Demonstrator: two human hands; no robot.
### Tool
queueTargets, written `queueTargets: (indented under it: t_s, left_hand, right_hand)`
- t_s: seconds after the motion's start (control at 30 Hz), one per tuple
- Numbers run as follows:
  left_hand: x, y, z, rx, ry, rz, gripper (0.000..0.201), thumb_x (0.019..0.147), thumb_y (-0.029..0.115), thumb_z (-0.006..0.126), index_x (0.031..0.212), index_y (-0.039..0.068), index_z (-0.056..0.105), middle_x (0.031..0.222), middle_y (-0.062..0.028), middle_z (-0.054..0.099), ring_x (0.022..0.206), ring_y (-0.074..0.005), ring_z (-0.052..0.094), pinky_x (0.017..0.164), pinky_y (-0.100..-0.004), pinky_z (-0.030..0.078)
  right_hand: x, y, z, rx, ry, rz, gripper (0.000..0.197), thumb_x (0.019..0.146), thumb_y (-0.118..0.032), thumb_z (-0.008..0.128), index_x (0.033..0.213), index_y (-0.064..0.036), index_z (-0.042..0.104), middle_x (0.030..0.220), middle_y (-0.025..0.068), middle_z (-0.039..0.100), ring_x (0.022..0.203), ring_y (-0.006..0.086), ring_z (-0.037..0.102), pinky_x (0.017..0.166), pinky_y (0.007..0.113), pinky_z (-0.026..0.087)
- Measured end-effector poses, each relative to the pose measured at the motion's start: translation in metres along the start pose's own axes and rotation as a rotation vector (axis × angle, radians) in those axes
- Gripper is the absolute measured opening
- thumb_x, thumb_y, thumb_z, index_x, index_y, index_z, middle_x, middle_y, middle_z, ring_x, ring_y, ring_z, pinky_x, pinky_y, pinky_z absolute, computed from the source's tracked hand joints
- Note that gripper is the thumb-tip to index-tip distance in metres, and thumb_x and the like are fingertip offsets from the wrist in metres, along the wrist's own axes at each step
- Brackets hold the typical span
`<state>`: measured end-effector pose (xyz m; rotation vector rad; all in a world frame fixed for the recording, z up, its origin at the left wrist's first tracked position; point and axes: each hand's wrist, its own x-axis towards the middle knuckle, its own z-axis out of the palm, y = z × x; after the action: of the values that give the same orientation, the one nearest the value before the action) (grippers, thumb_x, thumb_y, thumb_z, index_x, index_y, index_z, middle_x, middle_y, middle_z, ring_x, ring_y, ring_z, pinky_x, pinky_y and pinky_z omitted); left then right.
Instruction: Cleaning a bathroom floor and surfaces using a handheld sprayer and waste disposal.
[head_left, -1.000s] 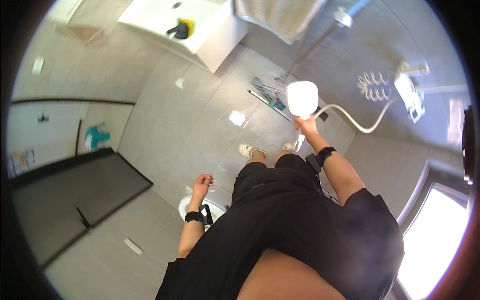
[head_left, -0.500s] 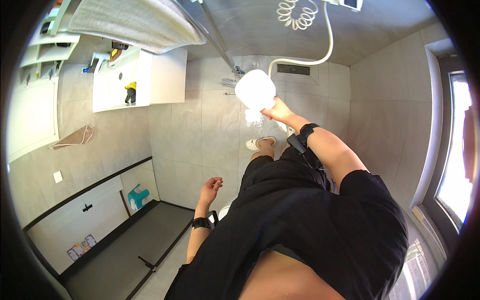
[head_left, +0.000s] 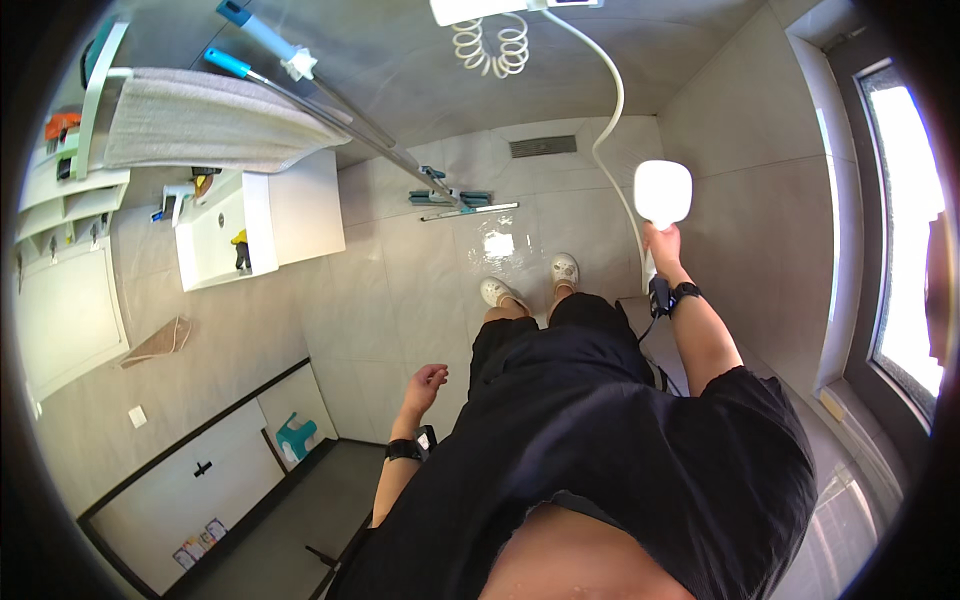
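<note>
In my right hand [head_left: 664,246] I grip the handle of a white hand shower [head_left: 662,192], its broad rounded head tipped away from me near the right wall. Faint spray seems to show at the head's upper left. A white hose [head_left: 613,100] runs from a white fixture [head_left: 480,10] on the far wall down toward that hand. My left hand [head_left: 428,382] hangs at my left side, fingers loosely bent and slightly apart, with nothing in it. Dark straps sit on both wrists.
Two blue-handled mops [head_left: 380,140] lean from the far wall, their heads on the floor. A floor drain [head_left: 543,147] and a wet patch [head_left: 497,242] lie ahead of my shoes. A white basin [head_left: 205,235] stands left; a window [head_left: 905,230] is right.
My right hand has carried the hand shower to the right, away from the mop heads. The view has shifted, bringing the mop handles into sight. My left hand stays low at my side.
</note>
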<state>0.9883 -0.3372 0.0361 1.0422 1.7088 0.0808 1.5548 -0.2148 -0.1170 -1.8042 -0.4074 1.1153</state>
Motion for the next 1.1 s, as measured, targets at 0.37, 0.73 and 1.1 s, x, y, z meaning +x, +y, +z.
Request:
queueTargets:
  t_s: [0.37,0.73,1.1]
  left_hand:
    - [0.086,0.080,-0.037,0.218,-0.204,0.206,0.025,0.098,0.022,0.055,0.114,0.004,0.062,0.104,-0.0051,0.068,0.093,-0.0146,0.065,0.080,-0.0287,0.049]
    - [0.177,0.144,-0.092,0.288,-0.310,0.373,0.022,0.096,0.016,0.057,0.110,0.001,0.063,0.099,-0.0082,0.069,0.086,-0.0159,0.066,0.080,-0.0300,0.052]
    - [0.213,0.149,-0.111,0.354,-0.456,0.388,0.022,0.096,0.014,0.056,0.111,0.000,0.064,0.100,-0.0108,0.070,0.085,-0.0166,0.067,0.078,-0.0293,0.052]
  right_hand:
    - [-0.055,-0.062,-0.037,0.018,0.112,-0.230,0.015,0.076,-0.013,0.064,0.083,0.0000,0.063,0.059,0.0016,0.059,0.052,0.0118,0.057,0.050,0.028,0.045]
    - [-0.153,-0.267,-0.105,-0.162,0.587,-0.708,0.016,0.077,-0.014,0.068,0.088,-0.0023,0.066,0.062,0.0080,0.063,0.056,0.0149,0.062,0.057,0.029,0.050]
    - [-0.221,-0.232,-0.086,-0.407,0.616,-0.770,0.021,0.074,-0.015,0.069,0.091,-0.0030,0.067,0.081,0.0190,0.067,0.077,0.0372,0.066,0.067,0.037,0.054]
